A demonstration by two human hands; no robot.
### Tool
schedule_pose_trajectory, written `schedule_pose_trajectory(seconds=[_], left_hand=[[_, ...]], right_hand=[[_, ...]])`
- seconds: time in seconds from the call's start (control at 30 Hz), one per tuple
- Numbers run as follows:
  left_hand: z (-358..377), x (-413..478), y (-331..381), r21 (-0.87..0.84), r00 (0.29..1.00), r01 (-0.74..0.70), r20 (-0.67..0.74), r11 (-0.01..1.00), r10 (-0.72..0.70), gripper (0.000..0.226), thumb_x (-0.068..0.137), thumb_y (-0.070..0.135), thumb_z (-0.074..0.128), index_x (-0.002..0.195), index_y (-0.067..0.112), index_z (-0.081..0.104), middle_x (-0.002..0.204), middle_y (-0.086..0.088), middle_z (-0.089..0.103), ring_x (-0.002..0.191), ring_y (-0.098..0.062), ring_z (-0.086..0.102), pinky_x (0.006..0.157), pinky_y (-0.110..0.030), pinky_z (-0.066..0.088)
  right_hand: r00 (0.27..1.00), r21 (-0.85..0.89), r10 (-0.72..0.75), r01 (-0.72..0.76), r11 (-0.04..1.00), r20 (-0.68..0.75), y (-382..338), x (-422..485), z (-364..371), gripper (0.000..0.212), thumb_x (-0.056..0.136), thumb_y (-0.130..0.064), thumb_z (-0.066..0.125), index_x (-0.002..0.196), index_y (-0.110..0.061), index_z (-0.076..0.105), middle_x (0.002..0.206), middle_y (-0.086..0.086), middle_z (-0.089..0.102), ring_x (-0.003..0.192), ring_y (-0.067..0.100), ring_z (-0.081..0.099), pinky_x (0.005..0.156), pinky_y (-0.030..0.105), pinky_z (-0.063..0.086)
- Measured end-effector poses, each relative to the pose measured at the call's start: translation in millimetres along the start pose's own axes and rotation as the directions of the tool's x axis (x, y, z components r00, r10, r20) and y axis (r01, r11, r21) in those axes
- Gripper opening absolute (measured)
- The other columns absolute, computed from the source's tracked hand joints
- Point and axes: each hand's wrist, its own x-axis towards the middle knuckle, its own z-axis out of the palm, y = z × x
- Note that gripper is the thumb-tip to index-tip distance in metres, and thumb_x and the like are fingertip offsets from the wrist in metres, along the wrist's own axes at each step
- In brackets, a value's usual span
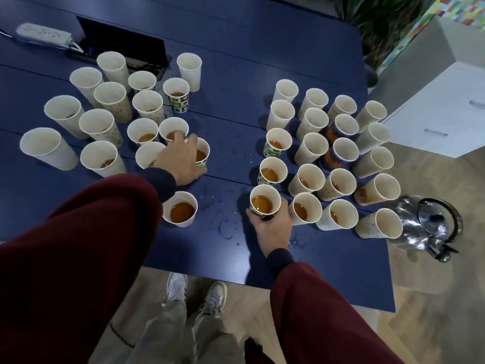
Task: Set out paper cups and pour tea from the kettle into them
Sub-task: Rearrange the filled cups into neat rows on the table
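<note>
Cup of tea (263,203) clasped in right hand (274,228), left hand (181,160) seemingly gripping another cup (204,155); judged as regrouping rows.

left hand (181,161): covers much of the green-patterned cup (204,153); whether it grips cannot be told
front cup (263,203): lower wall hidden by curled fingers of the right hand (273,229)
kettle (430,227): left flank behind the corner cup (380,225)
back cups (111,65): bottoms out of view
cabinet (446,109): cut by right edge
plant (380,22): blurred, cut off at top
</note>
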Motion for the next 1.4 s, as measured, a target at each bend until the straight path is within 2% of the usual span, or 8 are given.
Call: schedule_pose_trajectory(seconds=[0.3, 0.53, 0.77, 0.87, 1.07, 1.17, 1.3, 1.4], left_hand=[[12.6, 9.1, -1.5, 0.007, 0.996, -0.048, -0.068, 0.999, 0.049, 0.07, 0.087, 0.03, 0.071, 0.146, 0.01, 0.038, 0.146, -0.018, 0.041, 0.121, -0.046, 0.052, 0.101, -0.053, 0.046], [11.7, 17.5, 0.0, 0.063, 0.996, -0.065, -0.062, 0.996, 0.069, 0.059, 0.086, 0.029, 0.071, 0.136, 0.008, 0.047, 0.134, -0.021, 0.049, 0.111, -0.047, 0.055, 0.098, -0.053, 0.046], [8.5, 12.2, 6.3, 0.059, 0.995, -0.064, -0.067, 0.996, 0.067, 0.07, 0.076, 0.035, 0.079, 0.132, 0.007, 0.048, 0.128, -0.019, 0.049, 0.109, -0.045, 0.054, 0.094, -0.052, 0.048], [4.2, 4.4, 12.3, 0.02, 0.994, -0.087, -0.069, 0.996, 0.088, 0.077, 0.073, 0.04, 0.081, 0.136, 0.01, 0.047, 0.128, -0.016, 0.05, 0.11, -0.041, 0.056, 0.094, -0.049, 0.049], [-10.6, -9.9, 16.2, -0.044, 0.979, -0.197, -0.061, 0.979, 0.194, 0.073, 0.067, 0.04, 0.083, 0.128, 0.014, 0.052, 0.122, -0.009, 0.053, 0.105, -0.034, 0.059, 0.088, -0.047, 0.051], [-18.6, -13.0, 16.2, -0.075, 0.966, -0.257, -0.034, 0.963, 0.255, 0.075, 0.066, 0.041, 0.083, 0.13, 0.017, 0.052, 0.124, -0.005, 0.054, 0.106, -0.03, 0.058, 0.087, -0.045, 0.051], [-34.6, -10.4, 23.8, -0.124, 0.946, -0.325, -0.025, 0.938, 0.324, 0.064, 0.067, 0.038, 0.083, 0.121, 0.018, 0.056, 0.116, 0.0, 0.055, 0.102, -0.028, 0.059, 0.078, -0.034, 0.043], [-51.1, -9.7, 29.6, -0.161, 0.925, -0.38, -0.035, 0.911, 0.379, 0.063, 0.067, 0.037, 0.082, 0.122, 0.019, 0.057, 0.118, 0.002, 0.056, 0.105, -0.025, 0.058, 0.082, -0.035, 0.044]], right_hand=[[1.0, -0.05, -0.018, 0.019, 0.999, 0.013, 8.1, -2.5, -0.7, 0.055, 0.07, -0.024, 0.092, 0.113, -0.013, 0.06, 0.105, -0.003, 0.064, 0.096, 0.018, 0.06, 0.086, 0.037, 0.052], [0.999, -0.071, 0.024, -0.021, 0.997, 0.044, 11.0, -8.9, -2.7, 0.058, 0.074, -0.027, 0.089, 0.12, -0.017, 0.057, 0.115, -0.002, 0.064, 0.106, 0.018, 0.061, 0.093, 0.042, 0.053], [0.995, -0.118, 0.097, -0.093, 0.989, 0.028, 8.4, -26.9, -5.9, 0.054, 0.08, -0.014, 0.08, 0.128, -0.012, 0.054, 0.119, 0.004, 0.068, 0.11, 0.024, 0.063, 0.098, 0.043, 0.052], [0.991, -0.076, 0.124, -0.129, 0.989, -0.057, 7.6, -40.8, -8.9, 0.05, 0.082, -0.012, 0.077, 0.128, -0.014, 0.058, 0.121, 0.002, 0.069, 0.112, 0.02, 0.064, 0.101, 0.041, 0.052], [0.95, -0.004, -0.005, 0.004, 1.0, -0.313, -23.3, -59.4, -19.2, 0.023, 0.085, -0.016, 0.078, 0.1, -0.015, 0.06, 0.094, -0.01, 0.064, 0.091, 0.0, 0.062, 0.081, 0.03, 0.055], [0.957, 0.013, -0.143, 0.151, 0.988, -0.253, -46.2, -54.2, -17.8, 0.024, 0.085, -0.014, 0.079, 0.1, -0.015, 0.06, 0.094, -0.007, 0.063, 0.092, 0.005, 0.062, 0.078, 0.02, 0.05], [0.959, 0.015, -0.276, 0.277, 0.961, -0.068, -76.2, -32.3, -6.9, 0.031, 0.084, -0.023, 0.077, 0.108, -0.019, 0.059, 0.102, -0.005, 0.062, 0.097, 0.012, 0.061, 0.084, 0.027, 0.051], [0.968, -0.009, -0.242, 0.243, 0.97, 0.064, -94.3, -12.3, 6.5, 0.055, 0.08, -0.031, 0.081, 0.126, -0.015, 0.056, 0.121, -0.003, 0.062, 0.114, 0.011, 0.059, 0.098, 0.033, 0.049]])
